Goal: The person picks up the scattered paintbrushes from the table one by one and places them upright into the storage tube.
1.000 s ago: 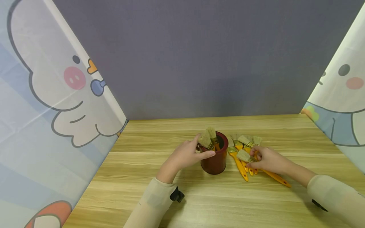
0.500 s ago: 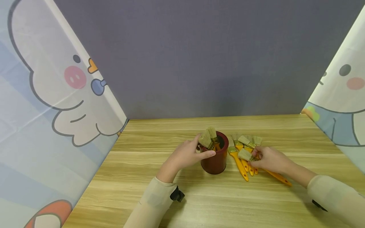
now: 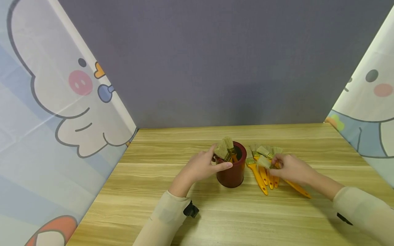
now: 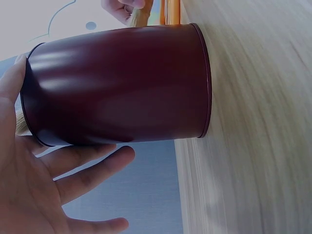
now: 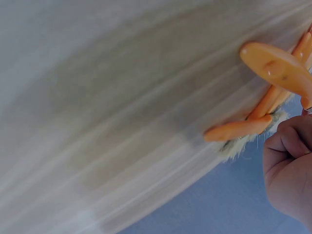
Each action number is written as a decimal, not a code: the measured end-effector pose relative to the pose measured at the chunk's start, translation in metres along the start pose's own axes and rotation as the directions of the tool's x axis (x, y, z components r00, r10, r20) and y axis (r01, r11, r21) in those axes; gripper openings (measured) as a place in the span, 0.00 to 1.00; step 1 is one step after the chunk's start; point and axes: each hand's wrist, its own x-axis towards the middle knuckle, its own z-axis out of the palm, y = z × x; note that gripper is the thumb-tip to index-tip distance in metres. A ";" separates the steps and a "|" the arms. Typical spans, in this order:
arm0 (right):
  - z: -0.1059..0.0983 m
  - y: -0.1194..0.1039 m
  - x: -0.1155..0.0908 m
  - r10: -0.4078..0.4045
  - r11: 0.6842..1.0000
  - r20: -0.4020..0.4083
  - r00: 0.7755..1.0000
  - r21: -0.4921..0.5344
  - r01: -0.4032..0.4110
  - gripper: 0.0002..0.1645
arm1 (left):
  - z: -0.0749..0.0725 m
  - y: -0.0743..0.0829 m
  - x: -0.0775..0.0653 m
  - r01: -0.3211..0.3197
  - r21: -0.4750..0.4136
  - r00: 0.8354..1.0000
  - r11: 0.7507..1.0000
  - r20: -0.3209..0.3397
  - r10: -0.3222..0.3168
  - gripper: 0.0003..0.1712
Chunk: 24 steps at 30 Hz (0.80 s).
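Note:
A dark red can (image 3: 230, 175) stands upright on the table, with paintbrushes (image 3: 222, 151) in it, bristles up. My left hand (image 3: 201, 167) holds the can near its rim; the thumb lies on the near side, and in the left wrist view some fingers spread free of the wall. With thumb and fingertips, my right hand (image 3: 292, 168) pinches a paintbrush (image 3: 297, 189) near its ferrule. That brush's bristles point left and its orange handle slants down to the right, seen large in the right wrist view. Beneath it lie several more orange-handled paintbrushes (image 3: 258, 179).
A wooden table (image 3: 147, 198) carries everything. Behind it rises a grey panel (image 3: 227, 68). Cartoon-printed sheets (image 3: 46, 136) flank both sides. The loose brushes lie close to the can's right side.
My right hand has moved slightly up and away from me with the paintbrush, whose handle end shifted up too. The left hand and the can have kept still.

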 end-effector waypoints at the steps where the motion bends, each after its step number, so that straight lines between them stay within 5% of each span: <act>1: -0.002 -0.001 0.000 0.003 1.000 0.004 1.000 0.006 -0.003 0.18 | 0.000 0.000 0.000 -0.001 0.003 1.000 1.000 -0.001 0.001 0.64; 7: -0.017 -0.005 0.001 -0.002 0.995 0.021 1.000 0.101 0.000 0.19 | 0.000 0.000 0.001 -0.004 0.011 1.000 1.000 -0.002 0.004 0.64; 14: -0.042 -0.020 0.003 -0.064 0.992 -0.089 0.994 0.103 0.073 0.21 | 0.000 0.001 0.000 0.007 0.011 1.000 1.000 0.000 -0.007 0.65; 24: -0.070 -0.053 0.002 -0.023 0.990 -0.189 0.982 0.130 0.049 0.23 | 0.000 0.000 0.000 0.005 0.014 1.000 1.000 -0.003 -0.005 0.66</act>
